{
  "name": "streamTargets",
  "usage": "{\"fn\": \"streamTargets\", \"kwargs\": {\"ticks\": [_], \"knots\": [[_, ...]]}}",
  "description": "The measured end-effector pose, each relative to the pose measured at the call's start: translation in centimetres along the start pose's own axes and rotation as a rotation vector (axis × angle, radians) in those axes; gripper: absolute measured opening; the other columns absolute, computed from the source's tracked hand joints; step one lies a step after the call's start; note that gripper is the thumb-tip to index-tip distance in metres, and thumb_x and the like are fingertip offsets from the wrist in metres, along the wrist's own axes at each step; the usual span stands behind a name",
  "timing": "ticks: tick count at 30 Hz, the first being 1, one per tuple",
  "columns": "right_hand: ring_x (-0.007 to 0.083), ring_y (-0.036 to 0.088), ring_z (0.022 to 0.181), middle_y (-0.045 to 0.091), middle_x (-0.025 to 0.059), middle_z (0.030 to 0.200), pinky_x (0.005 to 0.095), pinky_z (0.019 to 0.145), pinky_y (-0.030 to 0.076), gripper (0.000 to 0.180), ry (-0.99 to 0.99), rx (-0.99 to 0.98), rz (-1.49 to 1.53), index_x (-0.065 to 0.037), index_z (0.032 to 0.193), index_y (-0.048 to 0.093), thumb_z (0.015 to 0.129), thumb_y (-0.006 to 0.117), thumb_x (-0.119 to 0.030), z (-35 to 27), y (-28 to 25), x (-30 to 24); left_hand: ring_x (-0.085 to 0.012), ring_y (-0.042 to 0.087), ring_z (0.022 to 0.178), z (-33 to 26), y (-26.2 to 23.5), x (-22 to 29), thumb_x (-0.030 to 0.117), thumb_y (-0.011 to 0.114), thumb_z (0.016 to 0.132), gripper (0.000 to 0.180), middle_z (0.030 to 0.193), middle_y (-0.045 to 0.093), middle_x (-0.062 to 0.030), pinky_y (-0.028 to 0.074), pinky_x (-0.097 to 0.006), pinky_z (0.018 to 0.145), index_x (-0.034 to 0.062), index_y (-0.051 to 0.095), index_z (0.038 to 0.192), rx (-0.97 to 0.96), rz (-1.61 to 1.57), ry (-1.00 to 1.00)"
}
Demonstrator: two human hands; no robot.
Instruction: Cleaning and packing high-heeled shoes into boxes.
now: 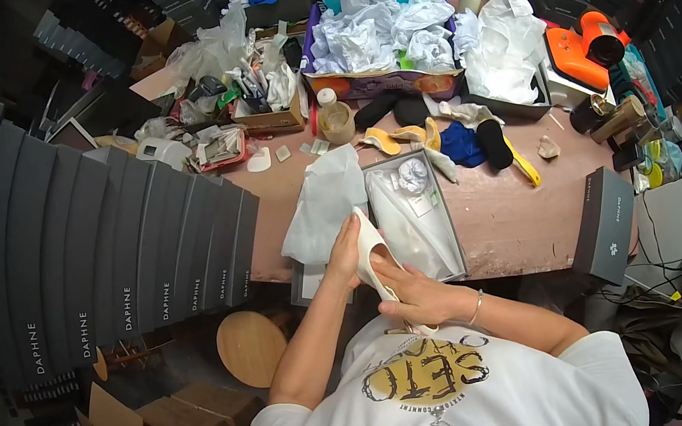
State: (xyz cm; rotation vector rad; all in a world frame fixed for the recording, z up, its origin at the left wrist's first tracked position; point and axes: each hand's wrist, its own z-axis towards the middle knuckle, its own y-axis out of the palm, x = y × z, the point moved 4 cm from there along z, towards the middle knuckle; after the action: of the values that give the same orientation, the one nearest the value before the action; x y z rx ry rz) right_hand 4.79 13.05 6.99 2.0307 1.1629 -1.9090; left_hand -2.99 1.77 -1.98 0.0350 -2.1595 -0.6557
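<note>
**Shoe held in both hands over an open box**

Hands met low in the centre of the frame, and we had a cream-coloured shoe (376, 256) between them, just in front of the table edge. Our left hand (343, 252) was curled around the shoe's upper end from the left, fingers closed on its side. Our right hand (410, 291) cupped the shoe from below and from the right, fingers wrapped under its lower part, with a thin bracelet (476, 307) on the wrist.

Just above the shoe, an open grey shoebox (448, 223) sat on the pinkish table (517, 213). Inside it we saw a second pale shoe in a clear bag (408, 220) and a small wad of white paper (413, 174). A sheet of white tissue paper (324, 202) lay draped beside the box to its left.

A row of dark grey boxes (101, 258) stood on edge across the left of the frame. A grey box lid (607, 222) leaned at the table's right corner. In the upper centre, a large carton held crumpled white paper (376, 31), and an orange tool (585, 44) rested at the upper right. A round wooden stool (251, 345) stood below the table at lower left.
</note>
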Motion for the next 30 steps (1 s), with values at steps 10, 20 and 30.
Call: {"fn": "streamTargets", "kwargs": {"ticks": [10, 20, 30], "knots": [[0.0435, 0.048, 0.109, 0.054, 0.027, 0.108, 0.0477, 0.103, 0.029, 0.064, -0.321, 0.269, 0.004, 0.012, 0.111, 0.052, 0.089, 0.051, -0.048, -0.1, -0.2, -3.2, -0.0209, 0.064, 0.085, -2.5, 0.1, 5.2, 0.043, 0.039, 0.1, 0.045, 0.094, 0.061, -0.0127, 0.055, -0.037, 0.074, 0.0057, 0.042, 0.125, -0.019, -0.07, 0.015], [0.0351, 0.061, 0.086, 0.064, 0.0171, 0.089, 0.0403, 0.078, 0.049, 0.026, 0.057, 0.465, 0.156, 0.001, 0.098, 0.063, 0.087, 0.056, -0.021, 0.6, -7.9, 3.6, -0.0279, 0.061, 0.092, -7.2, 3.7, -2.6, 0.042, 0.039, 0.095, 0.05, 0.112, 0.057, -0.0173, 0.053, -0.042, 0.081, 0.0037, 0.045, 0.126, -0.017, -0.551, -0.175], [0.0272, 0.056, 0.1, 0.057, 0.0119, 0.109, 0.0417, 0.079, 0.044, 0.022, 0.3, 0.238, -0.852, -0.011, 0.103, 0.063, 0.083, 0.054, -0.013, 11.2, -11.7, 16.1, -0.0337, 0.06, 0.094, -5.6, 0.7, 2.0, 0.032, 0.051, 0.083, 0.057, 0.119, 0.056, -0.0223, 0.055, -0.045, 0.077, 0.0003, 0.043, 0.13, -0.096, -0.708, -0.16]]}}
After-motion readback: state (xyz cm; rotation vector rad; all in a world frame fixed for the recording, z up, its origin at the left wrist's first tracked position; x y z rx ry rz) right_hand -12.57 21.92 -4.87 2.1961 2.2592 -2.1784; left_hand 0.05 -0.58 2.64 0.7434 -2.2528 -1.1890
